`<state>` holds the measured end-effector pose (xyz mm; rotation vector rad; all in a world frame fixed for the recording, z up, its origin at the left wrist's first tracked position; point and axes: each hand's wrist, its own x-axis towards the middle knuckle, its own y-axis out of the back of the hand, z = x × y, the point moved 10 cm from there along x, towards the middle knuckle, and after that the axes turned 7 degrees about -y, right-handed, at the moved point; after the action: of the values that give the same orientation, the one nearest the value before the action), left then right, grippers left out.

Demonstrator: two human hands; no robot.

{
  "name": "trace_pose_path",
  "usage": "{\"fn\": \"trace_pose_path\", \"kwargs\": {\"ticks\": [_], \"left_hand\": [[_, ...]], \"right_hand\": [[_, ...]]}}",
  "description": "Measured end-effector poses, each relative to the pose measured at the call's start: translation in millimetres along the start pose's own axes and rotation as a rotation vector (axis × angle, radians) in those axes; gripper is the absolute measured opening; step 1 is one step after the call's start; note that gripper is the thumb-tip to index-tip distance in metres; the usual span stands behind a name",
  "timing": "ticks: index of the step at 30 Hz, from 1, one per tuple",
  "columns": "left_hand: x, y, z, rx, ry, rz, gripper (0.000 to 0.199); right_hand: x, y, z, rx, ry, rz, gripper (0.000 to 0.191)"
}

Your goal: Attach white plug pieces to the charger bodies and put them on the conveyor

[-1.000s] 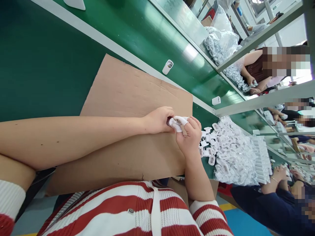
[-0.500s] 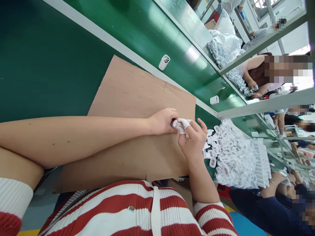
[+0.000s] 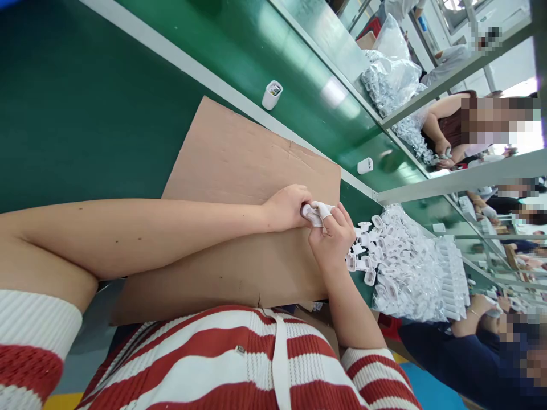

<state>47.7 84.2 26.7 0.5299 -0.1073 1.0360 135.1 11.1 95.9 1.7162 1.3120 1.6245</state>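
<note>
My left hand (image 3: 287,208) is closed, its fingers curled round one end of a small white plastic part (image 3: 308,213) held just above the cardboard sheet (image 3: 239,154). My right hand (image 3: 332,236) pinches the same part from the other side. White coverings wrap the thumb and a finger of that hand. Between them, the fingers hide much of the part, so its exact kind does not show. Right of my right hand lie loose white plastic frames (image 3: 363,256), next to a clear bag (image 3: 405,267) full of similar pieces.
Beyond the cardboard runs a green belt (image 3: 316,119) carrying a white housing with parts inside (image 3: 272,95) and another white housing (image 3: 364,165). Metal posts (image 3: 461,176) rise at right. Co-workers sit across the belt and at my right, near more bagged parts (image 3: 391,74).
Both white housings on the belt have shifted left and slightly upward in view. The fingers of my right hand have drawn closer together. Both hands still hold the small white part.
</note>
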Motion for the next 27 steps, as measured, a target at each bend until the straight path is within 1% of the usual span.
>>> {"fn": "trace_pose_path", "kwargs": {"ticks": [3,5,7,9,10,11,12,13,14,16,18,20,22,23,25,27], "left_hand": [[-2.2,0.1,0.3,0.061,0.013,0.025,0.027],[-4.5,0.0,0.4,0.095,0.03,0.039,0.029],[-5.6,0.3,1.7,0.113,0.036,0.041,0.03],[-2.0,-1.1,2.5,0.109,0.041,-0.005,0.027],[2.6,-0.7,1.9,0.112,0.047,-0.034,0.026],[9.6,2.2,0.0,0.127,0.059,-0.052,0.026],[19.2,8.4,-3.1,0.155,0.075,-0.054,0.028],[31.3,18.8,-7.7,0.198,0.097,-0.031,0.03],[45.3,32.9,-13.4,0.249,0.122,0.01,0.032],[75.6,66.5,-27.4,0.351,0.176,0.106,0.033],[103.5,100.6,-43.3,0.444,0.236,0.19,0.032],[124.6,127.9,-56.5,0.526,0.288,0.245,0.033],[137.4,144.1,-64.7,0.588,0.323,0.266,0.034],[140.5,148.7,-66.6,0.612,0.331,0.267,0.036],[140.4,155.6,-66.3,0.654,0.324,0.275,0.05],[131.3,169.7,-60.8,0.71,0.286,0.35,0.069]], "right_hand": [[-3.8,-3.6,0.7,0.015,-0.005,0.023,0.033],[-3.7,-7.4,4.0,0.033,-0.02,0.032,0.031],[-0.6,-12.7,10.6,0.079,-0.046,0.003,0.024],[4.1,-14.5,19.8,0.166,-0.074,-0.059,0.018],[6.0,-11.7,25.6,0.211,-0.089,-0.087,0.02],[7.0,-6.3,33.1,0.242,-0.109,-0.11,0.031],[6.7,0.7,42.8,0.249,-0.138,-0.131,0.045],[5.2,11.1,55.3,0.206,-0.175,-0.124,0.056],[2.1,19.4,69.8,0.114,-0.221,-0.137,0.061],[-8.6,28.2,103.2,-0.13,-0.333,-0.221,0.058],[-22.3,28.2,134.5,-0.312,-0.446,-0.333,0.055],[-33.1,19.8,152.9,-0.385,-0.501,-0.439,0.05],[-36.5,10.5,160.2,-0.366,-0.515,-0.48,0.046],[-35.5,7.8,162.0,-0.338,-0.521,-0.469,0.045],[-30.9,7.1,165.3,-0.266,-0.545,-0.407,0.041],[-25.9,12.3,169.1,-0.187,-0.589,-0.308,0.036]]}}
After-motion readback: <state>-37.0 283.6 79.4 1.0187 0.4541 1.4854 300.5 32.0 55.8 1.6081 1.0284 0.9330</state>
